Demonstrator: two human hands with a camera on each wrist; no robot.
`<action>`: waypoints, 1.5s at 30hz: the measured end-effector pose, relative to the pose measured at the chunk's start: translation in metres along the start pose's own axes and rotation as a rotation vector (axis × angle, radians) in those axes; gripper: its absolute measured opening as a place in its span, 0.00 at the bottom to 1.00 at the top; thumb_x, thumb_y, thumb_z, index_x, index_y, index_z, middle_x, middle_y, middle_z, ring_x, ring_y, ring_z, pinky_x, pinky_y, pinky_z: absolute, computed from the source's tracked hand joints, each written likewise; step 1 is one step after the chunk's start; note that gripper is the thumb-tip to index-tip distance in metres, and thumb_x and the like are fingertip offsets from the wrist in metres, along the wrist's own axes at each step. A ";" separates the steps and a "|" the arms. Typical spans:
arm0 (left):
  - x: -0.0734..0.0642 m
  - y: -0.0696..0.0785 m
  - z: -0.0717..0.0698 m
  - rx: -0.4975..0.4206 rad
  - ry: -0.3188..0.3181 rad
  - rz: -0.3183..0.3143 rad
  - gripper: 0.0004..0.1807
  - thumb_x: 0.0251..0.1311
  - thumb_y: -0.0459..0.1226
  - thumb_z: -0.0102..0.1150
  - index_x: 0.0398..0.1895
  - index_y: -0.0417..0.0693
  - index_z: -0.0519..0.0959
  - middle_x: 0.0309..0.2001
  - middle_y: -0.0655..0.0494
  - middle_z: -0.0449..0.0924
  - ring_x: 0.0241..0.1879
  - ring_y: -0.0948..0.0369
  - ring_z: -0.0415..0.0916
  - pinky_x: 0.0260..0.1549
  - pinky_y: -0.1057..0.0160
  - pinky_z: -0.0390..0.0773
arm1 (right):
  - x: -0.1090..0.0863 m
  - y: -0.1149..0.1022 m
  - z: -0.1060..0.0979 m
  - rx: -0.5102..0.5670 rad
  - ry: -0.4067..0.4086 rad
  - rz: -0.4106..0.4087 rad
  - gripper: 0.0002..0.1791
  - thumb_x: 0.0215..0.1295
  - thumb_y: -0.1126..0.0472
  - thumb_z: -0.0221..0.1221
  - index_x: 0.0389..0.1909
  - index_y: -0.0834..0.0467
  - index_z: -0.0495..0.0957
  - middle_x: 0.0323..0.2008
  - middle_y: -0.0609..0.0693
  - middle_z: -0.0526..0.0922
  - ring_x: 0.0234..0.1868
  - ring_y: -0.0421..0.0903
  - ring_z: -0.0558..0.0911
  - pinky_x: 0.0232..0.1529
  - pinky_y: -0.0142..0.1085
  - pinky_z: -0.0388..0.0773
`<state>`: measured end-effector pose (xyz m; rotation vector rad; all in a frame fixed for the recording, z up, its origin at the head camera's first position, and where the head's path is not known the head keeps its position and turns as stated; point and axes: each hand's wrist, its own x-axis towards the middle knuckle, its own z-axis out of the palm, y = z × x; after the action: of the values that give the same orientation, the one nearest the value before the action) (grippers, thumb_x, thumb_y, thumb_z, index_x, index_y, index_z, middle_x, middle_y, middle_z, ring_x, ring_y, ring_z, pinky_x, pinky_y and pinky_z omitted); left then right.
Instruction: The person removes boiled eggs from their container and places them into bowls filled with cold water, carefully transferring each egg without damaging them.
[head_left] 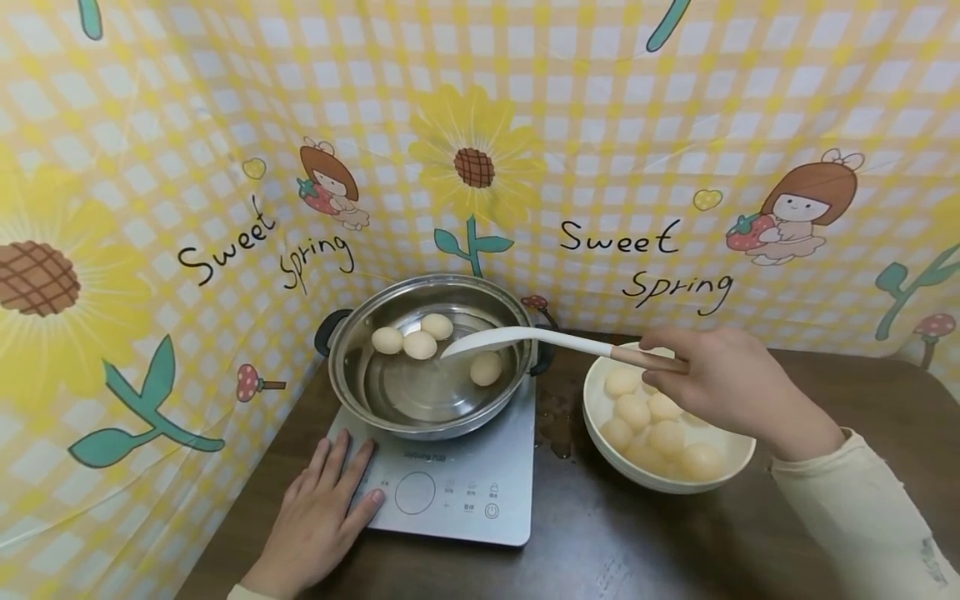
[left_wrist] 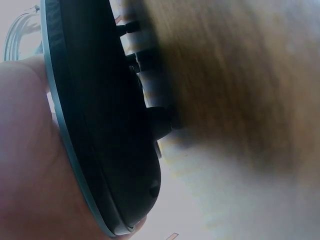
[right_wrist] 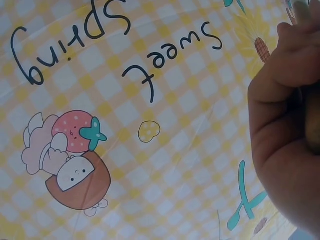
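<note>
Right now, the white spoon [head_left: 551, 336] is hanging over the metal pot [head_left: 427, 432], its head showing between three clustered eggs [head_left: 420, 345] and a lone egg [head_left: 486, 369] that are lying in clear water [head_left: 420, 392]. From where I'm standing, I'm not managing to tell whether its edge is touching the lone egg. For handling these well, I'm thinking the spoon should be going in low, sliding under one egg at a time and using the pot's wall as a stop, with its head staying level so nothing is rolling off. Knocking shells together would probably be risking a crack.

The right hand [head_left: 731, 383] is gripping the wooden handle [head_left: 628, 356], fingers curled closely round it. The left hand [head_left: 318, 508] is gripping nothing; its fingers are spreading flat, touching the left edge of the cooker [head_left: 517, 467] on which the pot is sitting.

Farther right, more eggs [head_left: 633, 410] are filling a white bowl [head_left: 637, 475], partly below the right hand. Cooker and bowl are standing on the dark desk [head_left: 592, 525], and behind them a yellow checked cloth [head_left: 637, 125] is hanging.
</note>
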<state>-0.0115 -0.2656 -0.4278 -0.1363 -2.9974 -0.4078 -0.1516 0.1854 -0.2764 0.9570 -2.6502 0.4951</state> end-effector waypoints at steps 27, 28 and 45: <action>0.000 0.000 0.000 0.011 -0.012 -0.014 0.36 0.75 0.56 0.49 0.77 0.47 0.63 0.78 0.35 0.46 0.75 0.34 0.43 0.61 0.27 0.56 | 0.001 -0.020 -0.008 0.143 -0.292 -0.005 0.06 0.69 0.50 0.65 0.43 0.44 0.84 0.19 0.31 0.73 0.13 0.33 0.64 0.18 0.34 0.65; 0.000 0.000 0.000 0.010 -0.012 -0.013 0.36 0.75 0.56 0.49 0.78 0.47 0.63 0.78 0.35 0.46 0.75 0.34 0.43 0.60 0.27 0.56 | 0.002 -0.021 -0.007 0.145 -0.301 -0.006 0.06 0.69 0.50 0.65 0.43 0.45 0.84 0.19 0.31 0.73 0.13 0.34 0.65 0.19 0.34 0.65; 0.000 -0.001 0.001 0.015 -0.006 -0.016 0.36 0.75 0.57 0.49 0.77 0.48 0.63 0.78 0.36 0.47 0.75 0.34 0.43 0.60 0.28 0.57 | 0.025 -0.035 0.005 0.261 -0.424 -0.073 0.05 0.74 0.53 0.60 0.39 0.45 0.84 0.21 0.35 0.74 0.15 0.34 0.70 0.21 0.33 0.70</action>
<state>-0.0118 -0.2662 -0.4287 -0.1121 -3.0086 -0.3878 -0.1480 0.1438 -0.2633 1.3640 -2.9546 0.7023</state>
